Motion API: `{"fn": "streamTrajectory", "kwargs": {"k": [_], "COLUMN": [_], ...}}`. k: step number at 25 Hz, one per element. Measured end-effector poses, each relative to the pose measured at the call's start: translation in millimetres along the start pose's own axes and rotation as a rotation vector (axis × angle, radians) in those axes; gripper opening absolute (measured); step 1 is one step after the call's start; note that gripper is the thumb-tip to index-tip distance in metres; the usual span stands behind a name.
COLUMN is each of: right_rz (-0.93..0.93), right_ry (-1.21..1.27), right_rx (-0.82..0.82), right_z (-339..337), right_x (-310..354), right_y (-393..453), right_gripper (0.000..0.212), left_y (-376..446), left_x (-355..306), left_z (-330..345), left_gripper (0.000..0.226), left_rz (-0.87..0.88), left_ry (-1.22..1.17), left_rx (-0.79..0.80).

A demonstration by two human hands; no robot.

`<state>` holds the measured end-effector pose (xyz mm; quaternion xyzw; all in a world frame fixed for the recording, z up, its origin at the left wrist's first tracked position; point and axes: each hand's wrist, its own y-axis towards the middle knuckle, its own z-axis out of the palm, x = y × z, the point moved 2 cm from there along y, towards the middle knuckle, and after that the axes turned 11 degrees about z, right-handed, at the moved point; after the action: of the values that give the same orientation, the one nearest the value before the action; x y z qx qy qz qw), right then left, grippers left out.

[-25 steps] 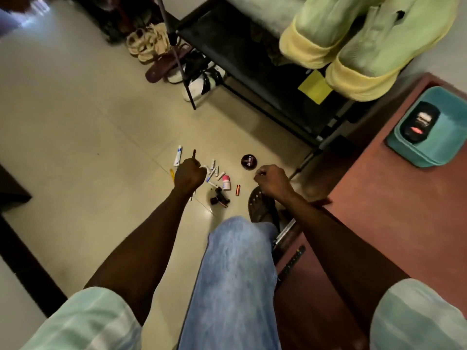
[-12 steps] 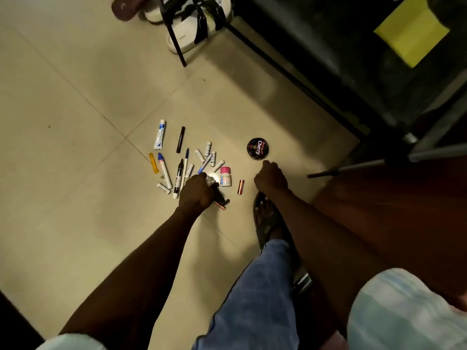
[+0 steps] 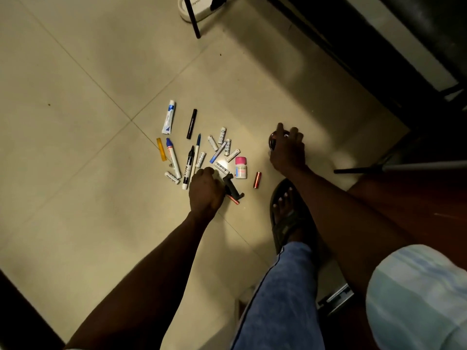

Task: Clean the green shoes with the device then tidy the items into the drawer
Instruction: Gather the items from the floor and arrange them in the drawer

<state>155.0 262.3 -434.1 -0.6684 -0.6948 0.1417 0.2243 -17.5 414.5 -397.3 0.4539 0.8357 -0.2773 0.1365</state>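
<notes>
Small items lie scattered on the tiled floor: a white tube [image 3: 168,117], a black pen [image 3: 191,123], markers [image 3: 188,165], several white batteries [image 3: 222,135], a pink-capped bottle [image 3: 240,168] and a red battery [image 3: 257,180]. My left hand [image 3: 206,192] is curled around one end of a black device [image 3: 233,189], which sticks out to its right. My right hand [image 3: 286,151] covers the round black polish tin [image 3: 272,144], fingers curled over its rim. The green shoes are out of view.
My sandalled foot [image 3: 285,210] stands just right of the items. A dark wooden cabinet [image 3: 417,198] with a metal drawer rail [image 3: 334,298] is at the right. A black rack leg [image 3: 193,18] and a white shoe [image 3: 199,7] are at the top.
The view has dropped closer to the floor. My right hand moved forward from beside the tin onto it. My left hand stays at the black device.
</notes>
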Motion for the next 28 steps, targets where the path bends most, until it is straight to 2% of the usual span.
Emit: {"fn": "streamTrajectory", "kwargs": {"k": [2,4,6,7,9,11,13,16,18,21,23,25,28], "right_rz": [0.201,0.470,0.653,0.698,0.685,0.674,0.678,0.627,0.627,0.653,0.663,0.659,0.618], "right_ry": [0.229,0.674,1.046,1.129,1.155,1.181,1.218,1.187,1.153,1.094,1.034,1.007,1.002], "right_rx": [-0.033,0.016,0.090,0.124,0.173,0.219,0.262,0.276,0.317,0.400,0.415,0.411,0.438], "right_z": [-3.9,-5.2,-8.0,-9.8,-14.5,-18.9,-23.9,-37.0,-40.5,-39.8,-36.3,-34.9,-36.0], "right_x": [-5.7,-10.7,-9.6,-8.6,-8.3,-9.1,-9.3,-4.3,-2.7,-3.4,-7.9,-11.2,-12.9], "right_y": [-12.2,-24.9,-40.5,-47.9,-62.1,-67.3,-66.9,-72.5,-80.3,-97.6,-105.3,-108.9,-109.3], "right_gripper": [0.079,0.084,0.096,0.102,0.100,0.088,0.082,0.084,0.084,0.082,0.081,0.084,0.085], "left_y": [3.3,11.2,21.5,28.3,36.8,41.0,38.5,20.5,6.9,-7.6,-11.9,-11.3,-4.1], "left_x": [-5.6,-16.6,-31.3,-37.6,-44.6,-45.3,-44.6,-32.3,-15.1,10.4,11.8,2.9,-5.4], "left_z": [4.5,9.4,18.4,22.8,30.7,34.3,25.6,4.6,-3.3,-2.6,3.1,8.4,20.4], "left_gripper": [0.024,0.029,0.041,0.049,0.054,0.045,0.041,0.019,0.011,0.017,0.042,0.056,0.050], "left_rz": [-0.022,0.019,0.109,0.131,0.106,0.072,-0.049,-0.398,-0.485,-0.533,-0.513,-0.450,-0.399], "left_ry": [-0.071,-0.114,0.082,0.226,0.360,0.321,0.051,-0.694,-0.861,-0.720,-0.508,-0.328,-0.220], "left_rx": [-0.075,-0.108,-0.061,-0.013,0.089,0.099,0.005,-0.204,-0.212,-0.127,-0.031,0.024,0.143]}}
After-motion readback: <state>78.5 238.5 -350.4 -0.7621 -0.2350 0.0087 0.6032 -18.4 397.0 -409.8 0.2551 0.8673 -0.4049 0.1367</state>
